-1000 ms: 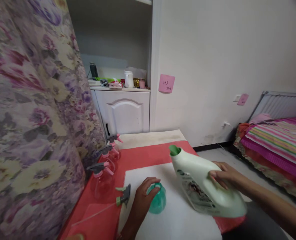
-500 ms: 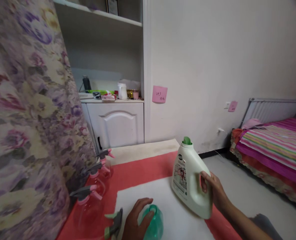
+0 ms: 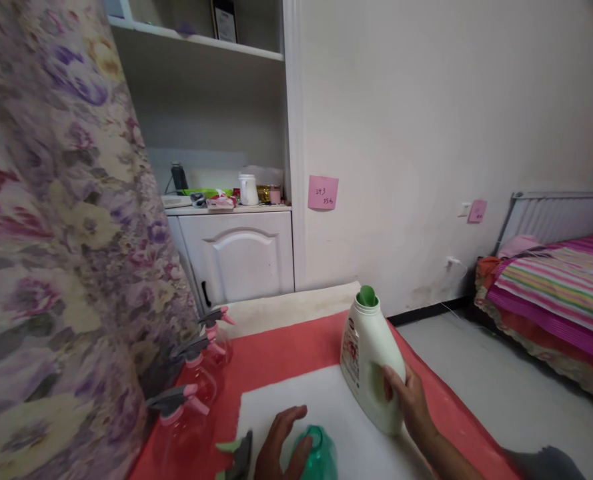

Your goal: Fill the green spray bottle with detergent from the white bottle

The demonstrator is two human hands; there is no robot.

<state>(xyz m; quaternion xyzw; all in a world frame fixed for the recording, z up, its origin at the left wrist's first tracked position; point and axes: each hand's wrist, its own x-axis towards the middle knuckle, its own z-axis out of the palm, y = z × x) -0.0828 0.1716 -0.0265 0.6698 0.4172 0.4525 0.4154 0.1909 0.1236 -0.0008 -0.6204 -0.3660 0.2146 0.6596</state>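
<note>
My right hand [image 3: 406, 393] is wrapped through the handle of a pale green laundry detergent jug [image 3: 371, 360]. The uncapped jug, with a green pour spout [image 3: 367, 296] in its mouth, leans slightly over the white sheet. My left hand [image 3: 282, 443] reaches in from the bottom edge, finger and thumb curved apart at the left side of a teal, see-through bottle [image 3: 321, 453] with an open neck. Whether the thumb presses on that bottle is hard to tell. A grey and green spray head [image 3: 239, 457] lies just left of my left hand.
Several clear spray bottles with pink and grey triggers [image 3: 181, 417] line the table's left side by a floral curtain [image 3: 76, 233]. Under the white sheet [image 3: 281, 393] is a red cover [image 3: 276, 350]. A cabinet [image 3: 243, 257] stands behind; a bed [image 3: 556, 280] is at right.
My right hand and the jug have shifted left, and the jug is turned so its label shows less. My left hand stays beside the teal bottle. The camera view has shifted slightly.
</note>
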